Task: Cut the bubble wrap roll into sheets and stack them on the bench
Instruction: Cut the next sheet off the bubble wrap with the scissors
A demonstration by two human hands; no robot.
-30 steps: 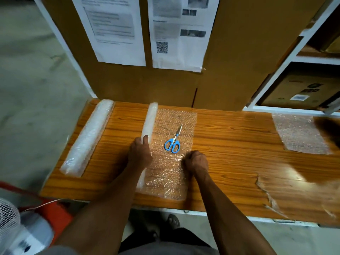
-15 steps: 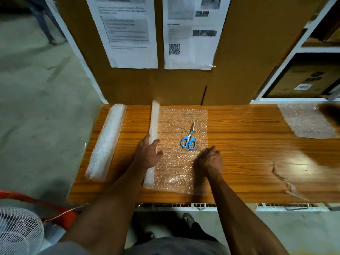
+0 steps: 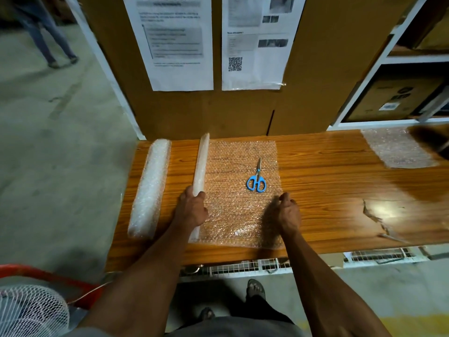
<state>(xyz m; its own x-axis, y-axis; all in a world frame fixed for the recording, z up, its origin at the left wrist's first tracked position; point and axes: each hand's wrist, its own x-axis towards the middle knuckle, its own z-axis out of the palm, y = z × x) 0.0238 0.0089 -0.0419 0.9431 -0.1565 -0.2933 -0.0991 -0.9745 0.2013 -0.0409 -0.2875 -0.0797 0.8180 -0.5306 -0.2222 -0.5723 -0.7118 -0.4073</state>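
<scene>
Our left hand [image 3: 192, 210] curls round the thin bubble wrap roll [image 3: 201, 166], hiding its middle; our right hand [image 3: 288, 214] pinches the right edge of the unrolled sheet [image 3: 240, 215], fingertips hard to make out. Blue scissors [image 3: 256, 178] lie on that sheet. On the wooden bench [image 3: 328, 190], a thicker roll [image 3: 150, 188] lies left; a cut sheet [image 3: 396, 149] is far right, partly blurred.

Scissors [image 3: 256, 178] lie on the unrolled sheet [image 3: 240, 215], right of the roll [image 3: 201, 166].
</scene>
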